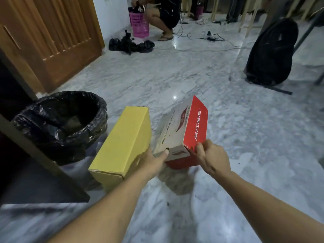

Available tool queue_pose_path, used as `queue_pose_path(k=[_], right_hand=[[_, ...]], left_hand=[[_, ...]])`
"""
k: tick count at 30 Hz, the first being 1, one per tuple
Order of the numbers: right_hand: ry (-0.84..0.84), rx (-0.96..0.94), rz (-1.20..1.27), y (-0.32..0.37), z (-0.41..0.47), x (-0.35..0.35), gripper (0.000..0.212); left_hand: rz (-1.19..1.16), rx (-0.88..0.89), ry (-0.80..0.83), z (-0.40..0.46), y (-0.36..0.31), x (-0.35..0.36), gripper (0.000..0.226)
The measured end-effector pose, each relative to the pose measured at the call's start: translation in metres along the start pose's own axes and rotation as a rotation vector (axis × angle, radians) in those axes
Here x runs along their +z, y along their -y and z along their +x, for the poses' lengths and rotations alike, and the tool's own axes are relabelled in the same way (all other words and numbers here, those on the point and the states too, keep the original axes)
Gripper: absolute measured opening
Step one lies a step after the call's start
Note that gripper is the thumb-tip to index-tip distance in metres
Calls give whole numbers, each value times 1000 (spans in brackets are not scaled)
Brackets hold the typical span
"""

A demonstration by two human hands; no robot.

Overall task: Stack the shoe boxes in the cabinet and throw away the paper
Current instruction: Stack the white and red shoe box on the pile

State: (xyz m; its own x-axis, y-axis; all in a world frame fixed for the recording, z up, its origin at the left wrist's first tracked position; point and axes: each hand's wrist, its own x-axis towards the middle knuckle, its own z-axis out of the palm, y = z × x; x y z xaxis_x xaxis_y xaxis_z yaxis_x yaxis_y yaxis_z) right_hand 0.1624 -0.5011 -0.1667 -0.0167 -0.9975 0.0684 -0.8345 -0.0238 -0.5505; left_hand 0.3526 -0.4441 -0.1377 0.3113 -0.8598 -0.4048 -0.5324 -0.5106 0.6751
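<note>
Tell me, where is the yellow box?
The yellow box sits on the floor in the head view, between the black-lined trash bin on its left and the red box on its right.

open marble floor (pixel 219 88) runs from twelve to three o'clock. at nine o'clock the yellow box (pixel 122 142) lies just beside the lined bin (pixel 61 123), leaving a narrow gap. a dark cabinet edge (pixel 35 151) blocks eight o'clock. a black backpack (pixel 271 53) stands at two.

Single head-worn wide-angle view, looking forward and down, close over marble floor (pixel 228 137)
</note>
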Motion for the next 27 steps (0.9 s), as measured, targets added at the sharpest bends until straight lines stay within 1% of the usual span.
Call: queue_pose_path(k=[3, 5, 7, 8, 9, 10, 11, 12, 14, 15, 17, 19, 20, 21, 23, 25, 27], right_hand=[[23, 117, 215, 0, 3, -4, 51], [89, 149, 329, -1, 7, -1, 55], [133, 189, 388, -3, 7, 2, 61], [144, 217, 394, -7, 6, 5, 66], [149, 245, 384, -10, 5, 7, 68], [150, 269, 356, -13, 3, 9, 66], [140, 285, 319, -15, 2, 9, 60], [124, 299, 277, -18, 1, 9, 56], [101, 329, 213, -27, 2, 7, 54], [96, 345, 186, -31, 2, 4, 55], [81, 375, 71, -35, 1, -5, 65], [73, 345, -135, -33, -2, -12, 87], [83, 298, -206, -31, -5, -13, 99], [114, 234, -246, -28, -7, -12, 109], [244, 126, -291, -24, -12, -9, 121], [335, 98, -290, -23, -14, -9, 118], [390, 118, -307, -23, -14, -17, 107]], left_hand=[[-148, -56, 28, 8, -11, 15, 74], [-276, -51, 73, 12, -20, 23, 63], [-345, -23, 92, 10, -31, 25, 54], [-352, -20, 86, 12, -32, 26, 56], [-347, -18, 81, 12, -33, 27, 63], [-322, -32, 82, 13, -32, 27, 71], [-306, -33, 81, 14, -30, 27, 72], [-291, -35, 96, 14, -27, 29, 64], [-254, -34, 140, 12, -18, 33, 37], [-255, -30, 179, 9, -14, 37, 32], [-249, -51, 290, -2, -8, 43, 23], [-193, -42, 358, -8, -3, 48, 18], [-173, -32, 346, -8, -1, 49, 19], [-169, -25, 294, -6, 0, 49, 24], [-173, -41, 178, -2, 3, 49, 33], [-188, -49, 106, 3, 5, 44, 38], [-191, -53, 90, 5, 3, 39, 43]])
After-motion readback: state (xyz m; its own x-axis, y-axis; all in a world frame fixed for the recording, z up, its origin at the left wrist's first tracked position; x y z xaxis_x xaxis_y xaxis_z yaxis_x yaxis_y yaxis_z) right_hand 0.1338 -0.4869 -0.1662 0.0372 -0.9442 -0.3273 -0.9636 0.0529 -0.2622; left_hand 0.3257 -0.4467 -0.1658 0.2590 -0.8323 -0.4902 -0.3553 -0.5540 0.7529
